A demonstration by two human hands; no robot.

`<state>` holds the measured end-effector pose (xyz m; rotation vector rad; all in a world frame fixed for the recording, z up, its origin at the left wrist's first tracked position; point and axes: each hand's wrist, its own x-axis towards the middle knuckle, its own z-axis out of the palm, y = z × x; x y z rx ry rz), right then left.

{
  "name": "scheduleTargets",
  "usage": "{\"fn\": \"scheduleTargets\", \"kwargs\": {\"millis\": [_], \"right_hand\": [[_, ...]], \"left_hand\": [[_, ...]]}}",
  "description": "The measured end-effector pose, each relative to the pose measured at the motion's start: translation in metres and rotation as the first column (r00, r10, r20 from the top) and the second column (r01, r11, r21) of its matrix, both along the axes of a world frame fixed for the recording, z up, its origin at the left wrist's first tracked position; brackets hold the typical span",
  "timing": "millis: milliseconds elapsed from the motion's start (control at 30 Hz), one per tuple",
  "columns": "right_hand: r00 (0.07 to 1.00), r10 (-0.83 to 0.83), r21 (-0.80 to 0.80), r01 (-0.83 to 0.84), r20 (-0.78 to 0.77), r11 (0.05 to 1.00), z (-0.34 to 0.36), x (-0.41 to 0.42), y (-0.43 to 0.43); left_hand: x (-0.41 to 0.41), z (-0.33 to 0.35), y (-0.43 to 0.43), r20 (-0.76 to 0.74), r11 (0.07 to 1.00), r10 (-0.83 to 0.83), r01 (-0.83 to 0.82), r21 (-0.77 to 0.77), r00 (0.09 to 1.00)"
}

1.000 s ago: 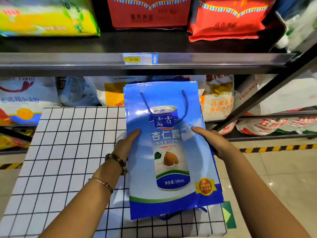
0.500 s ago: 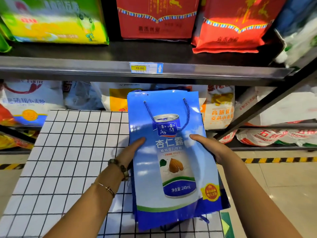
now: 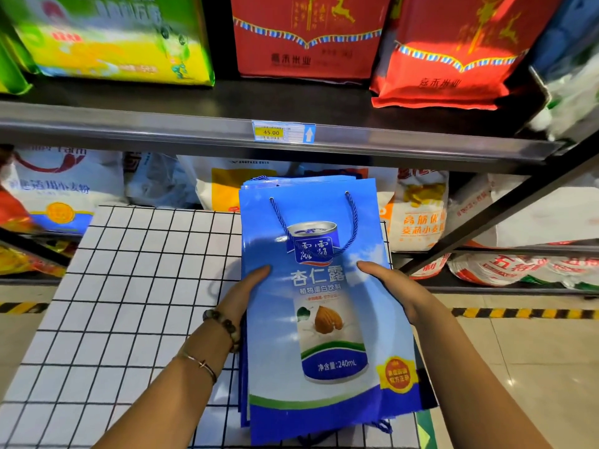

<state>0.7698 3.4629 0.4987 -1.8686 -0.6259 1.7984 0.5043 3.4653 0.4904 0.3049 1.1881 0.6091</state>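
Stack of bags [image 3: 327, 319], flat and blue, held lengthwise over the right part of the gridded table [image 3: 129, 286]. Whether its near end rests on the table cannot be told. Left hand [image 3: 244, 294] and right hand [image 3: 400, 291] grasp the stack at its two long sides, with thumbs laid on the top bag and fingers hidden beneath. The near left edges are fanned rather than flush.

Probable risk: the glossy bags may slide on one another. Because the grip sits only at mid-length, a tilt toward the person could let lower bags slip out at the near end and drop past the table edge. The rope handle [image 3: 353, 222], lying loose on top, could snag. Beyond, the shelf [image 3: 421, 144] with its price tag [image 3: 283, 132] hangs low, so a forward lift might strike it or the flour sacks [image 3: 418, 209] behind.
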Motion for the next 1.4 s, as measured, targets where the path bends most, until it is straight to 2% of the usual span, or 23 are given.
{"fn": "scheduleTargets", "kwargs": {"millis": [100, 300, 367, 500, 567, 733, 767, 867, 967, 1233, 1400], "right_hand": [[0.994, -0.079, 0.007, 0.080, -0.071, 0.997, -0.006, -0.006, -0.008], [0.985, -0.163, 0.056, 0.159, 0.063, 0.986, -0.002, -0.024, -0.012], [0.986, -0.136, 0.083, 0.129, 0.097, 0.988, 0.004, -0.032, -0.017], [0.997, -0.044, 0.137, 0.034, 0.064, 0.990, 0.024, -0.060, -0.032], [0.999, 0.017, 0.181, -0.024, 0.040, 0.983, 0.038, -0.079, -0.038], [0.994, 0.113, 0.244, -0.107, -0.011, 0.964, 0.062, -0.135, -0.041], [0.993, 0.122, 0.247, -0.117, -0.003, 0.962, 0.065, -0.148, -0.040], [0.984, 0.179, 0.280, -0.177, 0.021, 0.943, 0.074, -0.186, -0.036], [0.971, 0.238, 0.319, -0.224, -0.003, 0.921, 0.084, -0.227, -0.036], [0.925, 0.375, 0.370, -0.373, 0.068, 0.851, 0.096, -0.379, -0.052], [0.896, 0.443, 0.420, -0.414, 0.031, 0.808, 0.101, -0.494, -0.079]], "left_hand": [[-0.002, 0.002, 0.000, -0.017, 1.000, -0.008, 0.008, -0.002, 1.000], [-0.008, 0.011, -0.001, 0.043, 0.993, 0.050, -0.054, 0.107, 0.998], [-0.017, 0.021, -0.006, 0.025, 0.991, 0.055, -0.058, 0.120, 0.998], [-0.050, 0.038, -0.023, -0.054, 0.995, 0.060, -0.055, 0.079, 0.997], [-0.072, 0.047, -0.036, -0.061, 0.992, 0.121, -0.118, 0.046, 0.991], [-0.124, 0.073, -0.075, -0.049, 0.964, 0.259, -0.255, 0.074, 0.965], [-0.134, 0.077, -0.081, -0.058, 0.951, 0.304, -0.298, 0.087, 0.951], [-0.160, 0.095, -0.097, -0.212, 0.915, 0.392, -0.355, 0.191, 0.895], [-0.190, 0.103, -0.116, -0.285, 0.850, 0.515, -0.439, 0.291, 0.808], [-0.322, 0.117, -0.171, -0.234, 0.735, 0.671, -0.588, 0.339, 0.704], [-0.428, 0.118, -0.213, -0.171, 0.689, 0.713, -0.632, 0.355, 0.680]]}}
